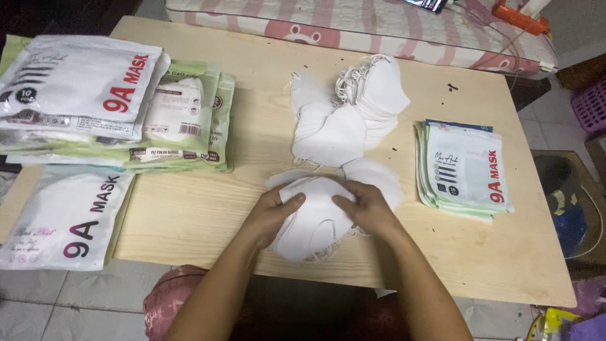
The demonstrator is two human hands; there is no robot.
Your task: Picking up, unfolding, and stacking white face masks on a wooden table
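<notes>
Small stack of white fabric face masks [314, 218] lies at the near edge of the pale wooden table [208, 208], centre. Left hand [273, 211] and right hand [366, 208] both grip it, thumbs on top, fingers curled under (fingertips hidden). Just beyond: loose heap of white masks [347, 113]. Right: stack of flat printed pouches [464, 169]. Far left: filled mask packets [95, 95].

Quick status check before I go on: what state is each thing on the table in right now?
Left hand: gripping the held masks.
Right hand: gripping them too.
Held masks: small white stack, folded flat, at the table's near edge.
Loose mask pile: heaped, unpacked, mid-table.
Flat pouches: neat stack, lying flat.
Filled packs: bulging, stacked, overlapping.
Wooden table: bearing everything.
</notes>
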